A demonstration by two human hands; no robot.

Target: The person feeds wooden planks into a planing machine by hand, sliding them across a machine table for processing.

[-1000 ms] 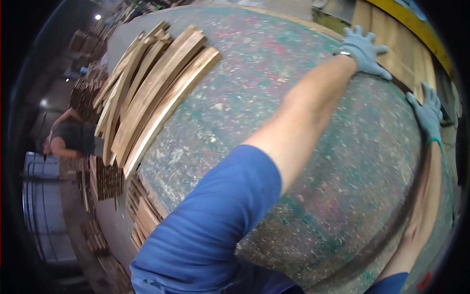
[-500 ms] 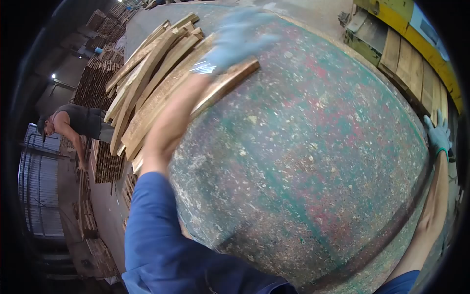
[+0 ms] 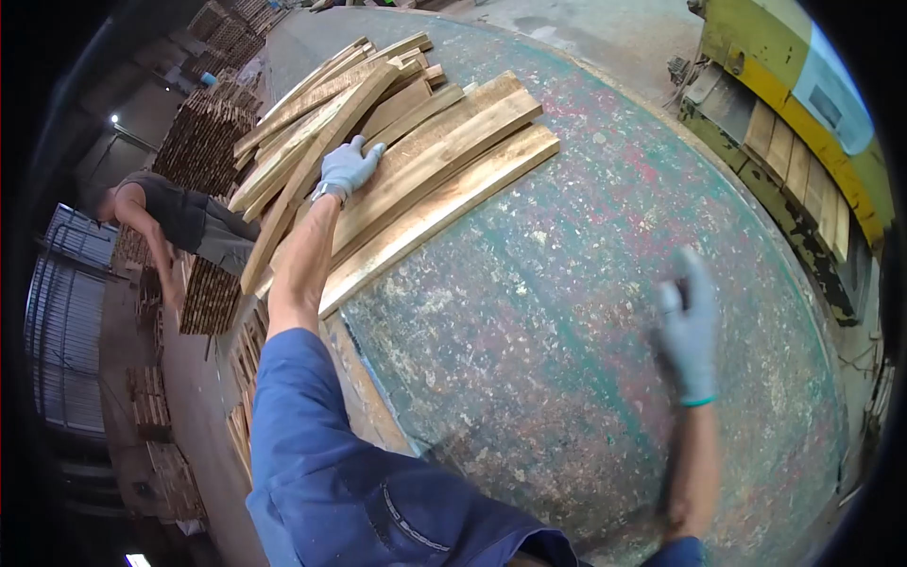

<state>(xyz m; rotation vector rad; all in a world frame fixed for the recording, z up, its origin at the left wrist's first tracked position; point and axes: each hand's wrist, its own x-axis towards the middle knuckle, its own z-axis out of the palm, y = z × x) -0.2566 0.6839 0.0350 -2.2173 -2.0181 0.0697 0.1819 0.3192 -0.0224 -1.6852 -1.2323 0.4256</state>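
Note:
A loose pile of wooden boards [image 3: 439, 161] lies slanted across the far left of the worn, paint-flecked table [image 3: 529, 312]. On top of the pile rests my left hand [image 3: 350, 172] in a pale grey-blue glove, fingers spread over the wood beside a long curved board [image 3: 316, 161]. The undersides of these fingers are hidden. My right hand [image 3: 692, 331], gloved alike with a green cuff, hovers over the right half of the table. It is smeared by motion; thumb and fingers look apart, with nothing visible between them.
A yellow-green machine [image 3: 794, 94] stands at the upper right, with several boards [image 3: 794, 170] side by side on its bed. Another person [image 3: 179, 213] bends beside stacked wood [image 3: 210, 293] at the left. More timber stacks [image 3: 198, 142] rise behind.
My right hand has left the boards at the machine and swung left over the table. My left hand has come down and back onto the pile. The view has shifted slightly.

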